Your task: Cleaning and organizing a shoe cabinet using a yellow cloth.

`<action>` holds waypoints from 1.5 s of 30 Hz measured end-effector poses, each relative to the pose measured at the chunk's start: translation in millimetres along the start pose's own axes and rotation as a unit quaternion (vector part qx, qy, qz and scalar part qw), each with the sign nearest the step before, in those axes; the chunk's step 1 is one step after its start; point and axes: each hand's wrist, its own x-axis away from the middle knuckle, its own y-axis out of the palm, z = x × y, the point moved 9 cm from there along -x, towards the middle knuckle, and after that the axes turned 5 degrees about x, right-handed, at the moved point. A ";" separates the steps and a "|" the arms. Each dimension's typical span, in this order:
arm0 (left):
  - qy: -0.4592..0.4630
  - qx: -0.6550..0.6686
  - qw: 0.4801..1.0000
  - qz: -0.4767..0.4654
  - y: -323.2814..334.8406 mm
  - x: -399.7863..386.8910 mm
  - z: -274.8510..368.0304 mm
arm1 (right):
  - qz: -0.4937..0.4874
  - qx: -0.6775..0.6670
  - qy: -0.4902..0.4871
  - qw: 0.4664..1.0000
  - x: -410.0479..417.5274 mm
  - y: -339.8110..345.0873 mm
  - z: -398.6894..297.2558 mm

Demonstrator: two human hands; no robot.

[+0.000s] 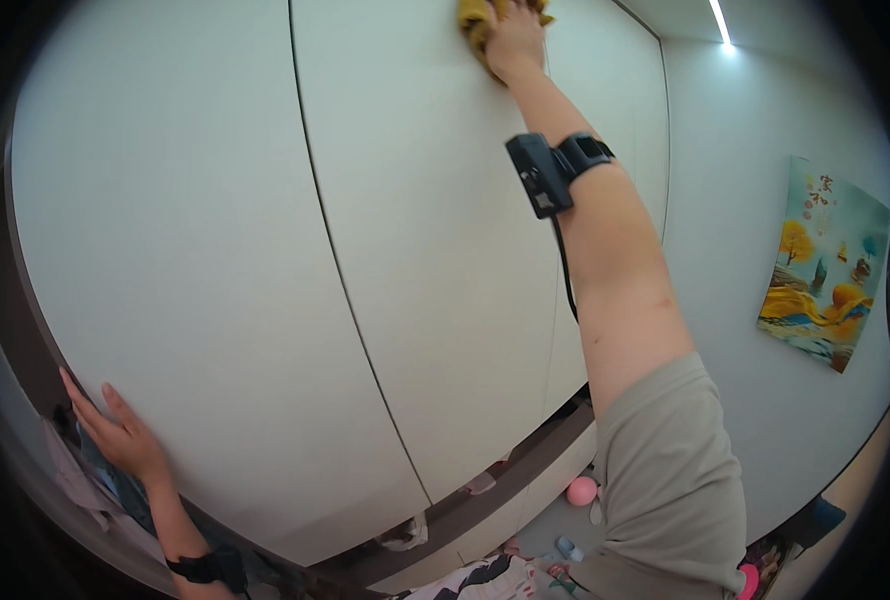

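At the top of the head view, my right hand (516, 41) presses a yellow-brown cloth (476, 30) against the upper part of a white cabinet door (430, 225); the cloth is partly cut off by the picture's top. The arm is stretched up, with a black strapped device (542, 174) and a cable on it. Low at the left, my left hand (118, 439) lies against the edge of another white cabinet door (189, 262), fingers apart and holding nothing. A dark gap runs between the two doors.
Below the doors runs a brown shelf (482, 510) with some cloth items. Garments (77, 480) hang at the lower left. A pink ball (582, 490) and a light blue slipper (568, 548) lie on the floor. A colourful poster (827, 262) hangs on the right wall.
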 end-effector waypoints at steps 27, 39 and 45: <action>0.022 0.006 1.000 -0.005 -6.2 -2.4 11.5 | -0.036 -0.229 -0.009 0.973 182.5 -186.1 -246.2; 0.030 -0.034 0.999 -0.010 -2.2 -1.4 2.4 | 0.145 -0.421 -0.303 0.843 263.8 -287.7 -393.4; 0.054 -0.051 0.997 -0.006 -5.1 0.8 4.2 | 0.213 -0.227 -0.174 0.934 180.0 -251.4 -323.1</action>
